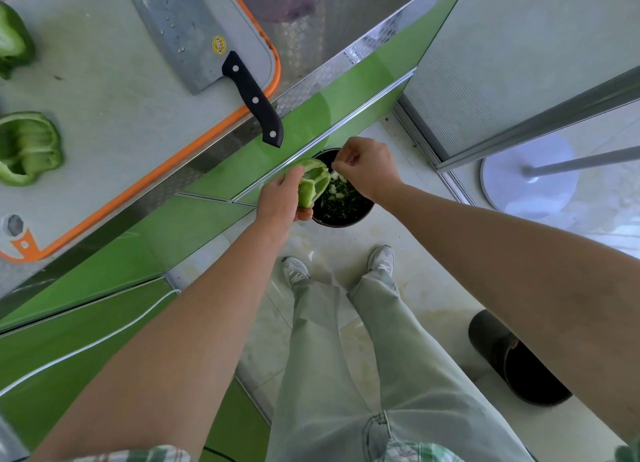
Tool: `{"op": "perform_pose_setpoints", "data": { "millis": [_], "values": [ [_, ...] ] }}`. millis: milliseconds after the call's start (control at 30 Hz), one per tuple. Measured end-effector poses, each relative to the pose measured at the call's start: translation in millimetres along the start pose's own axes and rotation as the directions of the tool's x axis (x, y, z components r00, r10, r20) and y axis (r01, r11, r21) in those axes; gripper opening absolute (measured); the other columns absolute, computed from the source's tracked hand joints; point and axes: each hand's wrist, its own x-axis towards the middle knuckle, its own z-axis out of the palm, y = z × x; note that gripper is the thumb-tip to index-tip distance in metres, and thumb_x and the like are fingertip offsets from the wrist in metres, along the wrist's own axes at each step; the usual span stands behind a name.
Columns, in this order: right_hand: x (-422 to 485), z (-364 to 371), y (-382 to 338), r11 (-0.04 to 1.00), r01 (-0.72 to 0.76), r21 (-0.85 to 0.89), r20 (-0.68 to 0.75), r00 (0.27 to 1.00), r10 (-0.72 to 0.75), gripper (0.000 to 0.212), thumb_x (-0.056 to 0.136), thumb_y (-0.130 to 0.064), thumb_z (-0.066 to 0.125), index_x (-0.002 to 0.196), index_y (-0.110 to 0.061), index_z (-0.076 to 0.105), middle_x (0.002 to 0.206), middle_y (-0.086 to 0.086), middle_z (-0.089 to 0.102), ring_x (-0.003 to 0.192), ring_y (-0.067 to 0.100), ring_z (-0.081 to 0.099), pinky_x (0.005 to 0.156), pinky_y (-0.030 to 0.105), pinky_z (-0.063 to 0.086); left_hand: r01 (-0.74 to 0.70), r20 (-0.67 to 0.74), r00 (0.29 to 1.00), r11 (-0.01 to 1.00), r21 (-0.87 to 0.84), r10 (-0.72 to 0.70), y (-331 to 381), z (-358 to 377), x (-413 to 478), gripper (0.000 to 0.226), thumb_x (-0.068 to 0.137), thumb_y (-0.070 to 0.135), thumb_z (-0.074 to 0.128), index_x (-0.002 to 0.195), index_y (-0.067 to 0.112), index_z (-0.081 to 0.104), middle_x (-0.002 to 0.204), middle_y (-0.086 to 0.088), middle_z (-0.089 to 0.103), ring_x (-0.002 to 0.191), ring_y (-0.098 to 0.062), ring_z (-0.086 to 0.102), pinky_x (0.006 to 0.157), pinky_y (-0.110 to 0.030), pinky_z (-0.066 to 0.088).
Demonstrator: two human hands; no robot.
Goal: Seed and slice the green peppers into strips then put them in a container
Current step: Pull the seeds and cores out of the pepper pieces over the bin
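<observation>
My left hand (282, 201) grips a green pepper half (313, 184) down beside the counter, over a black bin (346, 198) on the floor that holds green scraps and white seeds. My right hand (367, 168) hovers just right of the pepper with fingers curled, thumb and forefinger pinched; what they hold is too small to tell. Two more pepper pieces lie on the white cutting board (104, 97): one half, hollow side up (27, 148), and one at the far left edge (14, 38). A cleaver (194, 35) with a black handle rests on the board.
The cleaver's handle (256, 101) sticks out past the orange-rimmed board edge above the green cabinet front (156, 239). A second dark bin (512, 357) stands on the floor at the right. A white round stand base (530, 174) is beyond it. My feet stand below the bin.
</observation>
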Motion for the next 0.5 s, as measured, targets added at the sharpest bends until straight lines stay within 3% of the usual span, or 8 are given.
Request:
{"op": "perform_pose_setpoints", "data": {
  "millis": [67,167,267,367,433,500],
  "values": [
    [-2.2,-0.8,-1.0,0.997,0.031,0.070,0.053,0.998,-0.035,0.013,0.087,-0.024,0.064,0.097,-0.016,0.064,0.084,-0.005,0.065,0.079,0.011,0.062,0.075,0.026,0.052,-0.022,-0.014,1.000,0.999,0.025,0.022,0.8,0.8,0.3,0.023,0.095,0.035,0.053,0.086,0.014,0.060,0.076,-0.011,0.059,0.059,-0.025,0.055,0.063,-0.036,0.054],
    [-5.7,1.2,-5.4,0.994,0.053,0.100,0.115,0.991,-0.064,0.022,0.086,-0.034,0.069,0.098,-0.017,0.062,0.084,-0.006,0.065,0.077,0.008,0.062,0.072,0.018,0.049,-0.051,-0.008,0.999,0.997,0.065,0.052,0.1,2.4,0.1,0.024,0.094,0.037,0.054,0.087,0.015,0.060,0.077,-0.010,0.061,0.060,-0.025,0.056,0.066,-0.037,0.055],
    [-5.9,2.6,-8.2,0.996,0.045,0.075,0.121,0.991,-0.053,0.006,0.086,-0.016,0.063,0.090,-0.020,0.064,0.079,-0.007,0.065,0.077,0.014,0.066,0.079,0.029,0.056,-0.074,-0.014,0.997,0.991,0.110,0.076,-2.3,2.1,0.5,0.027,0.094,0.040,0.053,0.087,0.015,0.061,0.077,-0.010,0.062,0.058,-0.024,0.057,0.066,-0.039,0.056],
    [-4.5,-2.7,-2.5,0.994,-0.044,0.105,0.120,0.992,0.031,0.023,0.086,-0.006,0.051,0.088,-0.021,0.068,0.083,-0.002,0.070,0.083,0.021,0.070,0.083,0.037,0.057,-0.022,-0.036,0.999,0.996,0.082,0.025,-1.8,-0.8,1.1,0.033,0.096,0.041,0.049,0.087,0.012,0.061,0.077,-0.013,0.060,0.056,-0.024,0.055,0.059,-0.035,0.054],
    [-6.5,-7.1,0.3,0.993,-0.034,0.114,0.123,0.992,0.020,0.018,0.090,-0.017,0.053,0.100,-0.019,0.069,0.091,-0.005,0.068,0.088,0.018,0.068,0.089,0.037,0.054,0.025,-0.025,0.999,0.998,0.064,-0.024,-1.4,-2.6,2.5,0.042,0.098,0.045,0.043,0.092,0.008,0.062,0.080,-0.017,0.061,0.056,-0.022,0.054,0.051,-0.029,0.051],
    [-8.3,-8.7,-2.1,0.983,-0.027,0.181,0.245,0.969,-0.019,0.027,0.092,-0.033,0.058,0.114,-0.018,0.064,0.103,-0.005,0.066,0.089,0.014,0.065,0.087,0.034,0.054,0.062,0.017,0.998,0.994,0.092,-0.064,-2.8,-3.4,4.0,0.056,0.099,0.053,0.036,0.104,0.004,0.063,0.083,-0.020,0.065,0.053,-0.020,0.054,0.046,-0.026,0.046]
  ]
}}
